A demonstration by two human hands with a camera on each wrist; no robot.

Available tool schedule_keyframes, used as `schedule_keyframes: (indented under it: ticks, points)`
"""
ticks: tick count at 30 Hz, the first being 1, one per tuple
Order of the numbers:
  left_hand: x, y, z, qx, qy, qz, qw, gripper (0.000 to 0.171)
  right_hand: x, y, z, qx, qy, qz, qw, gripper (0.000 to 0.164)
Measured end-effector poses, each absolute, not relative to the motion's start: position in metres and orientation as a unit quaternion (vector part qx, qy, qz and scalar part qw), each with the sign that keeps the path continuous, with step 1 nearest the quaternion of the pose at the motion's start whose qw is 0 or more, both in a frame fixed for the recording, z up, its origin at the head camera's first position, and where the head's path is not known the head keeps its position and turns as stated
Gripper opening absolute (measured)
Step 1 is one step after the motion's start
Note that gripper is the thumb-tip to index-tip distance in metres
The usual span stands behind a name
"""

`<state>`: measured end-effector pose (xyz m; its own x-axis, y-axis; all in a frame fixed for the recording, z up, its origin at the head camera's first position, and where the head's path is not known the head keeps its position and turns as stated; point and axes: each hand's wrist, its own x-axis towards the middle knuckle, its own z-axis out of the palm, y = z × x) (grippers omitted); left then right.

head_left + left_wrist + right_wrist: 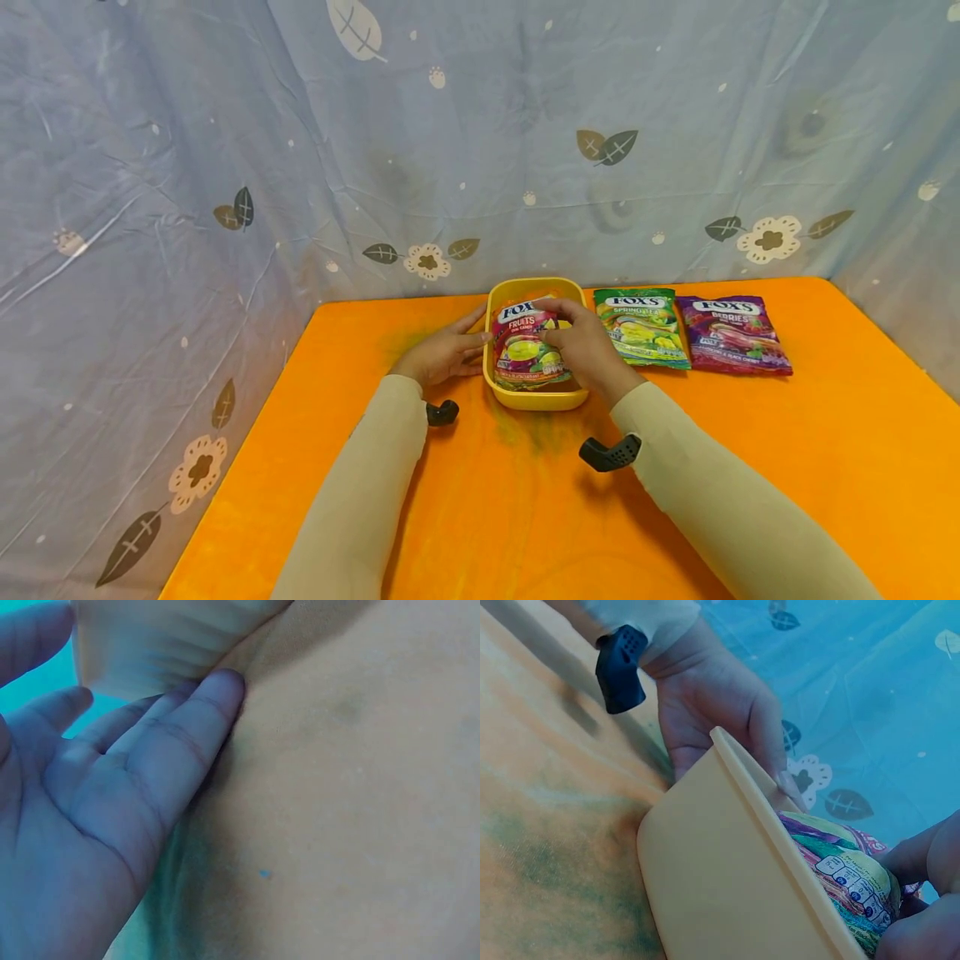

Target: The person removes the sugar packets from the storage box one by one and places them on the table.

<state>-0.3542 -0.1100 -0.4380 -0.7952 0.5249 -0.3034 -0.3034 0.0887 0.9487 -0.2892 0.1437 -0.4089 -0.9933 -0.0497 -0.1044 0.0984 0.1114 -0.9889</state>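
Note:
A yellow tub (540, 402) stands on the orange tabletop with a red bag of Fox's Fruits candy (525, 346) lying in it. My right hand (588, 346) pinches the bag at its right side. In the right wrist view, finger and thumb meet on the bag's printed wrapper (855, 889). My left hand (444, 350) rests against the tub's left side, its fingers fairly straight. The left wrist view has those fingers (180, 742) low beside the tub wall (165, 645), with the thumb up near the rim.
Right of the tub lie a green Spring Tea candy bag (641, 327) and a purple Berries candy bag (732, 335), side by side. A grey-blue patterned curtain (487, 125) hangs behind the orange tabletop (480, 517) and along its sides.

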Motion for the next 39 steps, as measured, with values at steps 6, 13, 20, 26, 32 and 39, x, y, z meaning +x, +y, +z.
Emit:
schedule_keyframes:
  ticks: [6, 13, 20, 26, 32, 39]
  points:
    - [-0.354, -0.11, -0.437, 0.082, 0.669, 0.67, 0.31, 0.075, -0.289, 0.143, -0.407, 0.026, 0.732, -0.679, 0.053, 0.049]
    - [-0.355, -0.109, -0.438, 0.08, 0.671, 0.67, 0.308, 0.076, -0.289, 0.146, -0.4, 0.031, 0.73, -0.681, 0.053, 0.049]
    - [-0.355, -0.108, -0.437, 0.074, 0.672, 0.669, 0.308, 0.075, -0.287, 0.155, -0.394, 0.034, 0.716, -0.695, 0.047, 0.05]
    - [-0.353, -0.109, -0.437, 0.076, 0.675, 0.666, 0.307, 0.075, -0.285, 0.166, -0.392, 0.033, 0.696, -0.716, 0.043, 0.052]
    - [-0.352, -0.109, -0.436, 0.088, 0.675, 0.665, 0.307, 0.075, -0.279, 0.182, -0.388, 0.03, 0.673, -0.738, 0.037, 0.051]
    - [-0.353, -0.11, -0.439, 0.089, 0.673, 0.665, 0.311, 0.076, -0.271, 0.204, -0.383, 0.044, 0.665, -0.745, 0.033, 0.053]
